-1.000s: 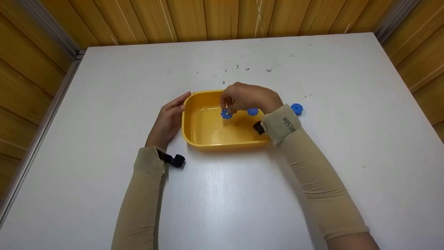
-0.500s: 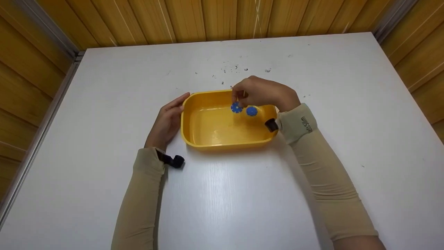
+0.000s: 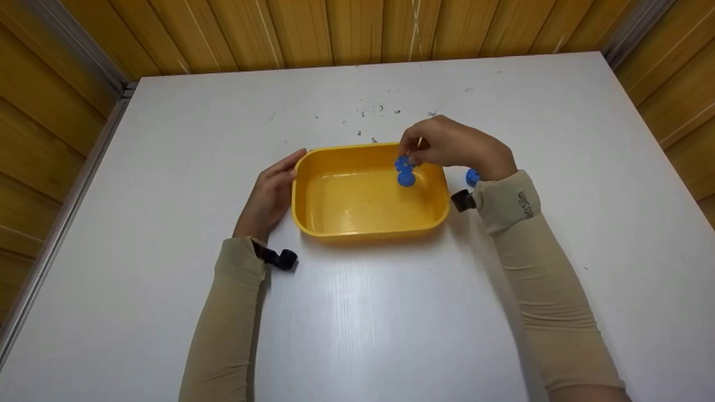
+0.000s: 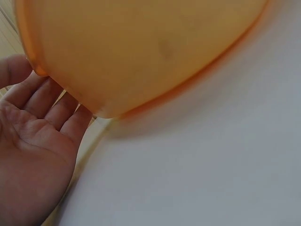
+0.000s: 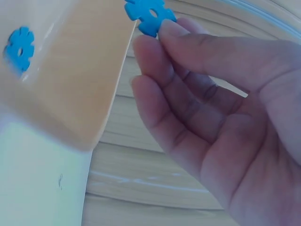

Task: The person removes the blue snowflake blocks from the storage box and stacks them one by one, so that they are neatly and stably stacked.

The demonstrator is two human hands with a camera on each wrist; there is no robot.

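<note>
A yellow plastic tub (image 3: 371,230) stands on the white table. My left hand (image 3: 267,195) lies along its left end, fingers fairly straight and touching the outer wall; the left wrist view shows this hand (image 4: 42,127) with the fingertips partly hidden by the tub. Above the tub's back right corner, my right hand (image 3: 452,146) pinches a blue notched disc (image 5: 151,14) with a hole in its middle between thumb and fingers. Just below it in the head view, another blue notched disc (image 3: 406,178) lies inside the tub, at its right side.
Right of the tub, a further blue disc (image 3: 472,177) lies on the table (image 3: 357,312), partly covered by the right wrist. Yellow wood-patterned panels (image 3: 357,33) stand behind the table and at both sides. A small black camera (image 3: 287,259) sticks out from the left sleeve.
My right hand has moved right and slightly back, carrying the blue disc from over the tub's middle to its right back corner. The left hand and tub have stayed put.
</note>
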